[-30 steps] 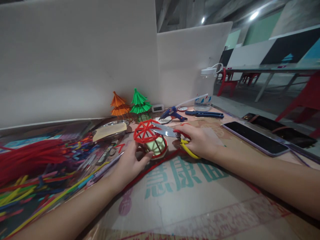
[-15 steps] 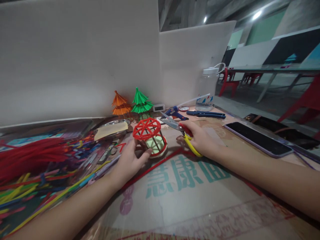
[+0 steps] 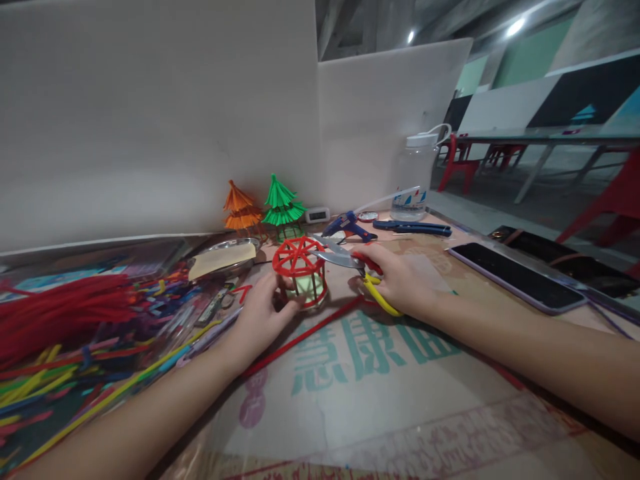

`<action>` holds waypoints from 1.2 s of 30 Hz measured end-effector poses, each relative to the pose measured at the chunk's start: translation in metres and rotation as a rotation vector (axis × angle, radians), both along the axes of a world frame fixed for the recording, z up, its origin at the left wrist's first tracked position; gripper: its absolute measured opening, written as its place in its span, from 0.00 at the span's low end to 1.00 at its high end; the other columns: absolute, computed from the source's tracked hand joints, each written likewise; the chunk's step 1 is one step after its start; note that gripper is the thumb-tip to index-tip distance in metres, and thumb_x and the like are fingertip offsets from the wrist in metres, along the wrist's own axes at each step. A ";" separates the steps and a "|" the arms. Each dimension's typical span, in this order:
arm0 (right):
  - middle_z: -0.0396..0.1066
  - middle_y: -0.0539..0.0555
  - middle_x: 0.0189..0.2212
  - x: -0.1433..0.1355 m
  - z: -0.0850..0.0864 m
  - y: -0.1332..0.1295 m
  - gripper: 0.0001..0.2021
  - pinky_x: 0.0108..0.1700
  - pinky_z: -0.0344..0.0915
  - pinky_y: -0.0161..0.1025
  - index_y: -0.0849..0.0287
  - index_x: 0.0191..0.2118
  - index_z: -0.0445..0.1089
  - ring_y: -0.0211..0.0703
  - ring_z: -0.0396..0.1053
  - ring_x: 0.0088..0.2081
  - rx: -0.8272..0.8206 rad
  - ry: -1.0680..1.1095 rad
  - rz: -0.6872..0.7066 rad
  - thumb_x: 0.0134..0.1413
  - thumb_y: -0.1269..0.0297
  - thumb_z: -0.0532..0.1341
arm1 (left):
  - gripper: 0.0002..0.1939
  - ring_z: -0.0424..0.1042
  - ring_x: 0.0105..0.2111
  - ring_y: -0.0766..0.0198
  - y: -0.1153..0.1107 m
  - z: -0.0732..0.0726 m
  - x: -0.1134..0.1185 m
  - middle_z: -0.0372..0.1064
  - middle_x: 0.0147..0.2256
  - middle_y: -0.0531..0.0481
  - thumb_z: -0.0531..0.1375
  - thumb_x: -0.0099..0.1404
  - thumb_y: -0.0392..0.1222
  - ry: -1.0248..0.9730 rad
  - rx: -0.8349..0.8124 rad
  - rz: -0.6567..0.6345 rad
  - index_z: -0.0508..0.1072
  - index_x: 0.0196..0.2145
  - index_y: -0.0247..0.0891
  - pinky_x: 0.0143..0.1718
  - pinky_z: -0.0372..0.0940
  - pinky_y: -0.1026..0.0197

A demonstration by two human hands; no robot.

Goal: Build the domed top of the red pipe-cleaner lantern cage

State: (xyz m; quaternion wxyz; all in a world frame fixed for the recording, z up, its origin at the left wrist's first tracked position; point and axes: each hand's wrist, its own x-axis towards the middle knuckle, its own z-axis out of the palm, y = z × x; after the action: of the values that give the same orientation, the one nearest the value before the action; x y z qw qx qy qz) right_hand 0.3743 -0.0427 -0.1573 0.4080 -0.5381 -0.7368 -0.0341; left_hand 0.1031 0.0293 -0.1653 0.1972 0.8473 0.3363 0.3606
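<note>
My left hand [image 3: 270,301] grips the left side of a small round frame [image 3: 299,259], red on top with spokes, thin dark posts and a pale green base. In my right hand [image 3: 395,275] is a pair of scissors [image 3: 376,293] with yellow and red handles. Their blades are parted and point left, one tip at the frame's red upper ring; whether it touches, I cannot tell. A long red pipe cleaner [image 3: 310,341] lies on the table just in front of the frame.
Behind stand an orange pavilion model [image 3: 241,208] and a green one [image 3: 281,203]. A blue glue gun [image 3: 350,225], blue pliers [image 3: 413,229], a water bottle [image 3: 414,177] and a phone [image 3: 515,277] lie or stand to the right. Colourful pipe cleaners [image 3: 60,310] crowd the left.
The frame has turned more upright in my left hand. The scissors' blades have opened and swung lower, closer to its red top.
</note>
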 end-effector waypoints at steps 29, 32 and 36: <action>0.76 0.57 0.44 -0.001 0.000 0.001 0.21 0.41 0.71 0.42 0.57 0.55 0.72 0.47 0.73 0.40 -0.001 -0.030 -0.005 0.59 0.53 0.65 | 0.11 0.76 0.41 0.58 0.017 -0.008 -0.004 0.75 0.43 0.46 0.61 0.65 0.46 -0.111 -0.155 -0.119 0.72 0.42 0.38 0.46 0.72 0.56; 0.76 0.57 0.45 -0.001 0.001 0.001 0.21 0.42 0.70 0.42 0.56 0.56 0.72 0.48 0.74 0.41 0.011 -0.063 -0.039 0.60 0.53 0.64 | 0.12 0.77 0.40 0.58 0.014 -0.007 -0.003 0.75 0.41 0.47 0.63 0.62 0.47 -0.117 -0.158 -0.071 0.72 0.41 0.39 0.45 0.72 0.55; 0.76 0.57 0.47 -0.004 0.008 -0.003 0.20 0.45 0.70 0.43 0.56 0.56 0.72 0.50 0.74 0.45 -0.010 -0.129 -0.091 0.61 0.55 0.63 | 0.14 0.77 0.41 0.56 0.010 -0.006 -0.002 0.75 0.40 0.46 0.64 0.61 0.50 -0.125 -0.156 -0.023 0.72 0.40 0.39 0.45 0.73 0.53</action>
State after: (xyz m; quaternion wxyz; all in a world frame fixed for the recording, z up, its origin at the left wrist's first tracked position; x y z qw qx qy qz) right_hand 0.3701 -0.0462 -0.1493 0.3548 -0.5699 -0.7364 -0.0836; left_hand 0.1012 0.0394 -0.1712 0.2872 0.8091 0.3407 0.3833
